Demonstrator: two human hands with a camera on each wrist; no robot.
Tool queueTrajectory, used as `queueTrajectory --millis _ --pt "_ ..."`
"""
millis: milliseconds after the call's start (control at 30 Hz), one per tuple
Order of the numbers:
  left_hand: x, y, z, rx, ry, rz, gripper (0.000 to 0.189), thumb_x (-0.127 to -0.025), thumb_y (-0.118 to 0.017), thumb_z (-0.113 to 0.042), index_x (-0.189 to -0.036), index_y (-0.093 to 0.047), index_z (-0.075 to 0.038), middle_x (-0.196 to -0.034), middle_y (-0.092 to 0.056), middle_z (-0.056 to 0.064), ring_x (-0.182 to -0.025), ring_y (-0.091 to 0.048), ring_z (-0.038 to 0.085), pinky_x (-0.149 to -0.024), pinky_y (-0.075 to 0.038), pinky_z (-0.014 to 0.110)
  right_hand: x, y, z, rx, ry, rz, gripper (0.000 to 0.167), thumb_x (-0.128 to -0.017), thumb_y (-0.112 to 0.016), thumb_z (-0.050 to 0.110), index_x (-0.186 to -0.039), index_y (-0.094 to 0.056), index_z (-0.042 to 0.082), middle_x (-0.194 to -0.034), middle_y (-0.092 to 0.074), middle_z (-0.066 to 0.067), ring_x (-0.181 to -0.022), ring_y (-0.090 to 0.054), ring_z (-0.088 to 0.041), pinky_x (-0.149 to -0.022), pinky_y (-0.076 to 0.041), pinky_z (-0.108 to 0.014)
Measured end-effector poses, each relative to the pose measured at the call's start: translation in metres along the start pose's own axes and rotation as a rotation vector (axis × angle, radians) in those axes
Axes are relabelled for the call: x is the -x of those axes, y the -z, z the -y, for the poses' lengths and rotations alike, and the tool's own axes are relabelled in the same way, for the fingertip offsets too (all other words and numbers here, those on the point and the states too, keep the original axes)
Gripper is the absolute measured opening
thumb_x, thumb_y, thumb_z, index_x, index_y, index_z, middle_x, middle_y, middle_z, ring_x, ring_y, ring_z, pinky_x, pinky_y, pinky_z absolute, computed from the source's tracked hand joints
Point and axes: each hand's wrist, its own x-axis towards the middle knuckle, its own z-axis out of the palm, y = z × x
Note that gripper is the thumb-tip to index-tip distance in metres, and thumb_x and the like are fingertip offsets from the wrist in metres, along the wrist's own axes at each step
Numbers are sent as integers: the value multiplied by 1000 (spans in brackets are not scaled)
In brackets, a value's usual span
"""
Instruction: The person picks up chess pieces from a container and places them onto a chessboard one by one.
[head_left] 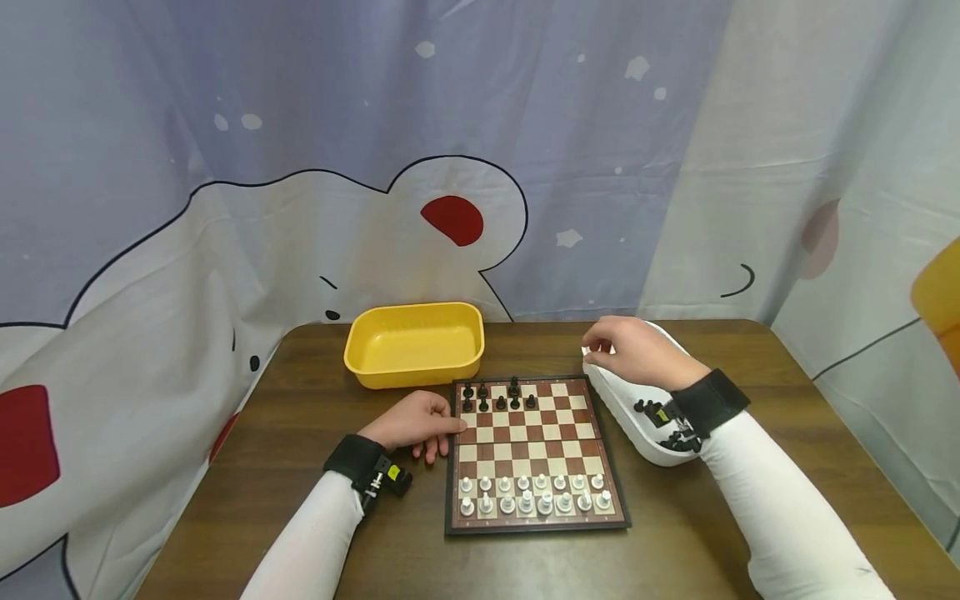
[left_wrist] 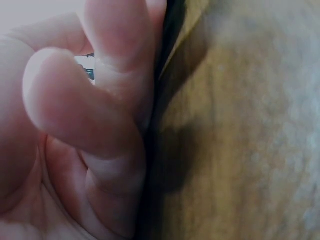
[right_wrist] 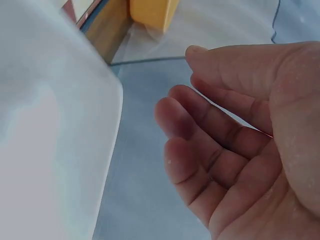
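Observation:
A chessboard [head_left: 517, 454] lies on the table with two rows of white chess pieces [head_left: 527, 502] on its near side. Several black chess pieces [head_left: 501, 403] stand at its far left. My left hand [head_left: 418, 423] holds the board's left edge, thumb on top and the other fingers curled beside it, close to the tabletop. Over the far end of a white tray [head_left: 627, 403] hovers my right hand [head_left: 645, 354], its fingers loosely bent. The right wrist view shows nothing between thumb and fingers [right_wrist: 182, 120]. More black pieces [head_left: 678, 437] lie in the tray's near end.
A yellow tray [head_left: 412, 379] stands behind the board on the left. The brown wooden table [head_left: 397, 550] has a patterned curtain [head_left: 315, 242] hanging behind it. Something yellow [head_left: 941, 292] shows at the far right edge.

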Motion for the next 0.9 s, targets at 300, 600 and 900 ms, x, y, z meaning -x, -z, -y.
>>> queueTrajectory --millis 300,600,900 --pt "1 0 -1 12 1 2 38 -104 -80 -37 -90 -68 -4 -75 -78 12 -50 -67 15 -44 -47 23 24 8 -18 -5 -75 -29 17 -100 -81 12 -116 -82 5 -99 -76 1 -91 -70 -19 -83 -57 -46" --pt "-1 -3 0 7 -15 -1 39 -104 -80 -37 -88 -68 -4 -75 -78 13 -49 -67 15 -43 -47 23 41 5 -26 -20 -151 2 19 -99 -82 13 -115 -82 3 -93 -74 3 -85 -65 -17 -79 -55 -43" --pt "1 -1 1 1 -11 -2 38 -104 -80 -38 -89 -68 -5 -75 -78 13 -49 -67 15 -44 -47 23 42 -7 -34 -48 -188 120 25 -99 -83 17 -119 -81 2 -97 -76 1 -85 -67 -14 -77 -57 -39"
